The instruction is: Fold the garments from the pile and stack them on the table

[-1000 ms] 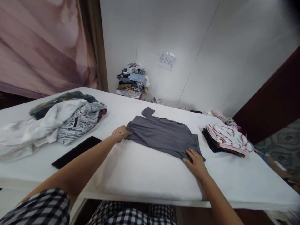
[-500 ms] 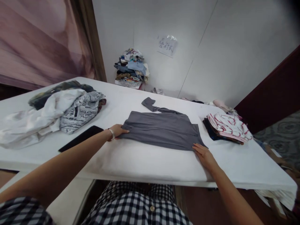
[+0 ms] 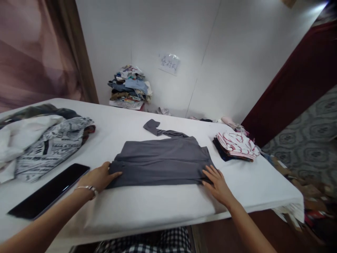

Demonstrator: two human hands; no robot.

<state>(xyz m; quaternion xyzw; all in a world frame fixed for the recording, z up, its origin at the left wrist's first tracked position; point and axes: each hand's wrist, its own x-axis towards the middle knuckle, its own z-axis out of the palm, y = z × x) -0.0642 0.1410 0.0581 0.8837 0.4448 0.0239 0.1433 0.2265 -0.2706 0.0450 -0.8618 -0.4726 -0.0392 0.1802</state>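
Observation:
A grey shirt [image 3: 158, 158] lies folded lengthwise on the white table, with one sleeve trailing from its far side. My left hand [image 3: 101, 177], with a bracelet at the wrist, is closed on the shirt's left end, thumb on top and fingers at the edge. At the right end, my right hand [image 3: 216, 182] rests on the cloth with its fingers spread. A dark, phone-like slab [image 3: 50, 191] lies beside my left forearm.
Loose clothes with a newspaper-print piece [image 3: 60, 144] lie at the left. A folded stack with a red-and-white garment [image 3: 237, 144] sits at the right. Behind the white table [image 3: 147, 207] a tall clothes pile [image 3: 130, 86] stands near the wall.
The view has shifted, showing more of the dark slab. My right hand now lies on the cloth with fingers more spread. My left hand keeps its place at the left end.

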